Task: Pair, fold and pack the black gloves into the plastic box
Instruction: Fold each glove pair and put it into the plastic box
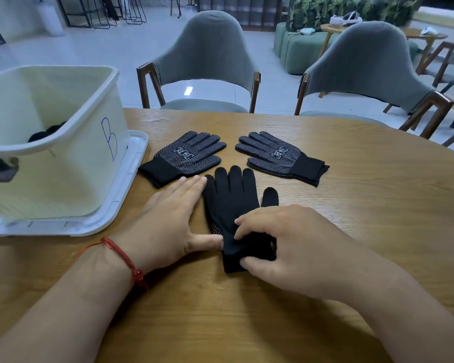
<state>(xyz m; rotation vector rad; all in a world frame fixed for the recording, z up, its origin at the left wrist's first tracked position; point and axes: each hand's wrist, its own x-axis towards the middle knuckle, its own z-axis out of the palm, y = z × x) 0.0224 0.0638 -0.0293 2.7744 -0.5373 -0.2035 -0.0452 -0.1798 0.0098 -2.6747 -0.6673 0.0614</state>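
Observation:
A stacked pair of black gloves lies fingers-away on the wooden table, a dotted palm edge peeking out at its left. My right hand pinches the cuff end of this pair. My left hand rests flat beside it, thumb touching the cuff. Two single dotted black gloves lie palm-up beyond: one at left, another at right. The translucent plastic box, marked "B", stands at the left with dark gloves inside.
The box stands on its white lid. Two grey chairs face the table's far edge. The wood in front of my arms holds nothing.

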